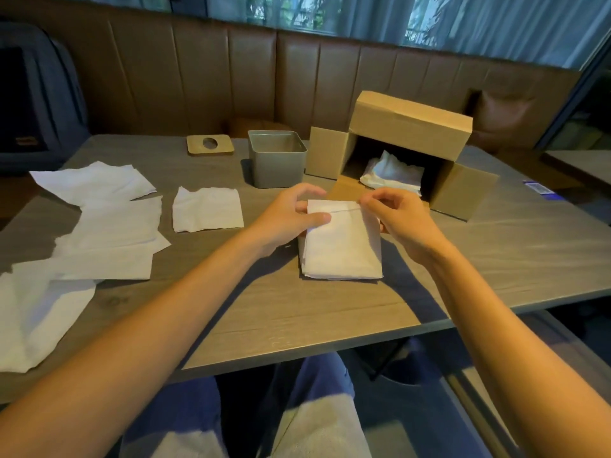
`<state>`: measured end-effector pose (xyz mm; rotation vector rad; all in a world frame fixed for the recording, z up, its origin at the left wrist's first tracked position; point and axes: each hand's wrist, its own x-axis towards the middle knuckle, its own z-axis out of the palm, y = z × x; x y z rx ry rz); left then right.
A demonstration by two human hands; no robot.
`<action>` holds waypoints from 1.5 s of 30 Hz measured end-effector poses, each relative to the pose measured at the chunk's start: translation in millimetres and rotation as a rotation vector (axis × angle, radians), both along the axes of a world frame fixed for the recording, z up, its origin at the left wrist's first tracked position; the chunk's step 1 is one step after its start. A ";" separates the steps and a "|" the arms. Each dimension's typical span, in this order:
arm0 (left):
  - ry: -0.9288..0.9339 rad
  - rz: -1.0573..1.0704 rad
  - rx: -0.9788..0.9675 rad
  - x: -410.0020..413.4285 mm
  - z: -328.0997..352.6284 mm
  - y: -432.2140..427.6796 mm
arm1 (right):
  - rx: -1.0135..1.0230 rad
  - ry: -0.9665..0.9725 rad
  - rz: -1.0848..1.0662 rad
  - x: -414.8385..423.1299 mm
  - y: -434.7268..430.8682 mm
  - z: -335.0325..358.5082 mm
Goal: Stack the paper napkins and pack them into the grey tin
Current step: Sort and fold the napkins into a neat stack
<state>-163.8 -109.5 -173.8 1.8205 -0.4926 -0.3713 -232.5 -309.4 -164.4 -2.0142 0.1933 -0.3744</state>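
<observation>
Head view: a stack of white folded paper napkins [340, 246] lies at the centre of the grey wood-grain table [297, 312], on the near side of the open grey square metal tin [277, 163] and apart from it. The left hand [287, 216] grips the stack's far left corner, thumb on top, while the right hand [400, 219] pinches the top sheet's far right corner. Loose white napkins [208, 209] lie spread at left; a brown cardboard box [410, 127], on its side right of the tin, holds more
</observation>
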 end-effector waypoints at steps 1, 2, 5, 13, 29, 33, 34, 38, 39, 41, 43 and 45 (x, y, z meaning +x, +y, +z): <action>-0.005 -0.009 -0.010 1.1 -1.1 1.5 | 0.004 -0.006 -0.003 0.6 0.8 -0.3; -0.007 -0.018 -0.021 2.0 -1.8 3.2 | 0.001 -0.013 -0.003 1.0 1.8 -0.4; -0.005 -0.012 -0.045 5.0 -2.8 7.5 | -0.024 -0.026 0.032 1.9 3.0 -0.7; 0.000 0.020 -0.033 6.9 -5.9 10.1 | -0.237 -0.003 0.070 8.7 1.7 -5.8; -0.088 -0.021 0.025 4.5 -6.4 8.9 | -0.158 -0.060 0.074 7.4 -0.2 -10.8; -0.165 -0.019 0.018 5.3 -5.3 2.6 | -0.089 -0.031 0.077 8.6 0.9 -10.1; -0.198 -0.027 0.037 5.2 -5.1 1.7 | -0.057 -0.019 0.081 8.8 1.3 -10.0; -0.300 0.019 0.035 7.1 -6.5 -1.2 | 0.003 -0.011 0.085 7.3 2.6 -8.8; -0.307 0.032 0.036 7.3 -6.9 -1.7 | -0.004 -0.019 0.092 6.6 2.3 -9.1; -0.294 0.047 0.038 8.6 -7.7 -2.1 | -0.038 -0.037 0.129 4.7 1.8 -8.2; -0.256 0.053 0.026 8.8 -7.4 -2.0 | -0.112 -0.054 0.174 3.2 3.3 -6.3; -0.221 0.054 0.016 7.8 -6.6 -2.7 | -0.173 -0.082 0.176 5.1 5.1 -7.2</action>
